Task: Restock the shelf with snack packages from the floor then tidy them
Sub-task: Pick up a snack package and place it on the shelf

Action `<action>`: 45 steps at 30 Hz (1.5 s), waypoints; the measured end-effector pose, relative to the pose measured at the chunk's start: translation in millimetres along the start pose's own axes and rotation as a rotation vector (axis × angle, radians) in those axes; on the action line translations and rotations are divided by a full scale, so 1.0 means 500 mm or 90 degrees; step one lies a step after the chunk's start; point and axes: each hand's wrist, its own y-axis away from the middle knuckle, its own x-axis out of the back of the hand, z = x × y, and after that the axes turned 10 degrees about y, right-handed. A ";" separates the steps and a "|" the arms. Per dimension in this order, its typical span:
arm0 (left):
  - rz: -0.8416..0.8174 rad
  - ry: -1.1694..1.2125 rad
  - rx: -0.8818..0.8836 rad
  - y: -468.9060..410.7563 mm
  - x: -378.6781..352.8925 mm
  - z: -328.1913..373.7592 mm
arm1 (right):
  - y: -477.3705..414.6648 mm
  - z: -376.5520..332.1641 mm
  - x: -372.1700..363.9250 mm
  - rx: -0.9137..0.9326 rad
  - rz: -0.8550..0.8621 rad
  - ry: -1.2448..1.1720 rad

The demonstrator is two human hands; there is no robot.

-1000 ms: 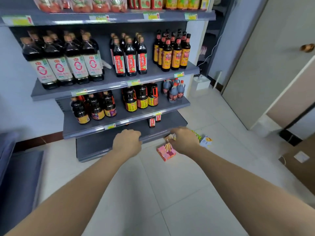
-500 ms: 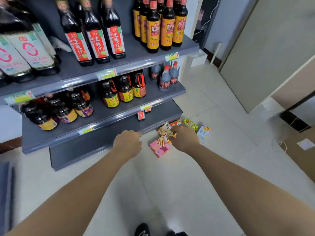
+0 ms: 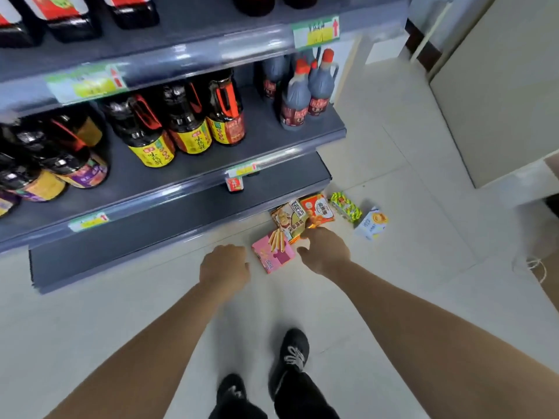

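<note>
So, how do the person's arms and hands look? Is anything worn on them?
The left arm and right arm are bare up to the frame edge, and no sleeve is in view. The left hand and right hand wear no gloves. No watch, band or ring shows on the sides seen.

The pale tiled floor [image 3: 423, 207] is carrying five snack packs, all crowding by the right end of the bottom shelf [image 3: 181, 225]. A pink box [image 3: 273, 252] is lying nearest. A tan package [image 3: 287, 220] and an orange package [image 3: 317, 208] are touching just behind it, at the shelf's front edge. A green and yellow packet [image 3: 346, 206] and a white and blue carton [image 3: 372, 223] are lying further right. Black shoes [image 3: 293, 352] are standing on the tiles. The middle shelf [image 3: 272, 152] is holding dark bottles [image 3: 187, 128] and grey jugs [image 3: 305, 95].
</note>
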 end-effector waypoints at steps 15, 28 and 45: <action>-0.096 0.064 0.034 -0.456 -0.500 -0.155 | -0.468 0.085 -0.540 -0.067 -0.107 -0.057; -0.296 0.301 0.189 -0.684 -0.810 -0.219 | -0.726 0.123 -0.873 -0.119 -0.135 -0.163; 0.104 0.882 0.454 -0.676 -0.832 -0.279 | -0.644 0.077 -0.904 -0.026 -0.150 -0.204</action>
